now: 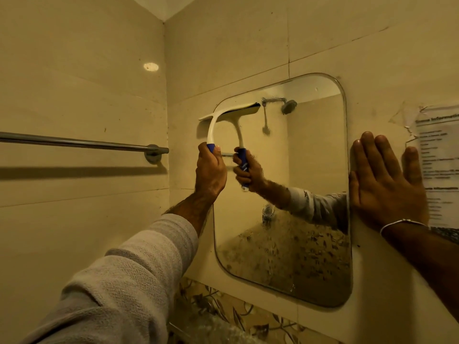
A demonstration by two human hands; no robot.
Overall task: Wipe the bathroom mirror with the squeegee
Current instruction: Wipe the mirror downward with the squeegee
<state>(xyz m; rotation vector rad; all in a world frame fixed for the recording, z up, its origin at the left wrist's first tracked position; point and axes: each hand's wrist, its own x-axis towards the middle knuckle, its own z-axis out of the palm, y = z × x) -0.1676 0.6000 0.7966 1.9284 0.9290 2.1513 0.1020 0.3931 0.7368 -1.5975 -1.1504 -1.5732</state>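
Here the left hand (211,170) is curled round the blue grip of the squeegee (224,120), whose white blade lies against the upper left corner of the mirror (310,170), with the blade's left end overhanging the glass onto the tiled wall (82,95). The right hand (387,184) is flat, fingers straight and spread, pressed on the wall just beside the mirror's right edge, its inner edge at the rim; it holds nothing and appears to steady the person or the glass. Judged from the blade's position at the top corner, a stroke is at or near its start. The lower half of the mirror shows spots and smears, and droplets speckle the middle, so most of the surface appears yet to be wiped; the upper band looks somewhat clearer, though whether it has been wiped cannot be told. A towel rail (74,142) is fixed to the left wall, and a printed notice (439,165) is taped at the right.
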